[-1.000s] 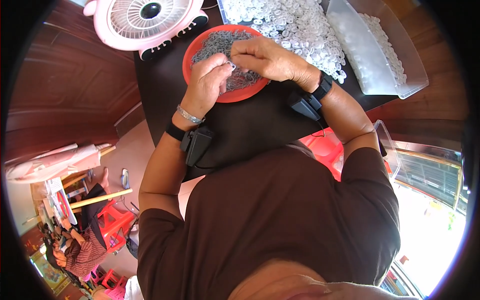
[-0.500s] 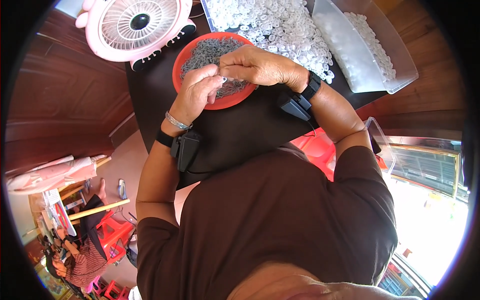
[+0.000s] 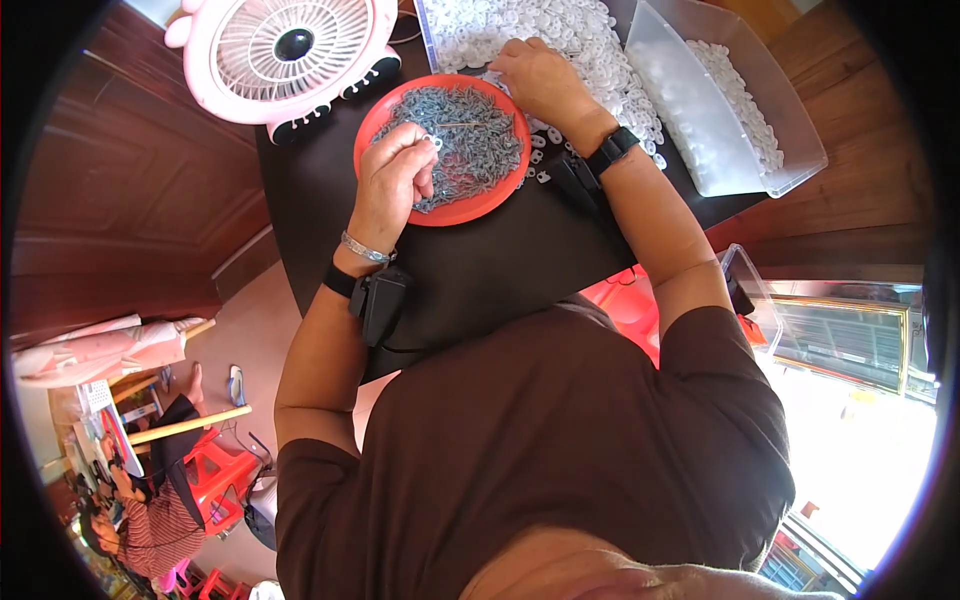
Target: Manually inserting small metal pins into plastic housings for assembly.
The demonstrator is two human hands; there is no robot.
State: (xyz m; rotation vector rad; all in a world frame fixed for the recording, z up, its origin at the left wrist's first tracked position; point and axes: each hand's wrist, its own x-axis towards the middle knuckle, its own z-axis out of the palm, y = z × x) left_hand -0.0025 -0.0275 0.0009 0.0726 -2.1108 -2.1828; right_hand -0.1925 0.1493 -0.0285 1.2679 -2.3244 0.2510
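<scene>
Left hand pinches a white piece above the bowl. White pile lies beyond and rightward; right hand is nearer, over its edge; its finger closure cannot be determined.

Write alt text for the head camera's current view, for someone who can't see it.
A person's left hand pinches a small white piece over a red dish of grey parts; the right hand is at the edge of a pile of white pieces. A pink fan stands left, a translucent bin right.
</scene>
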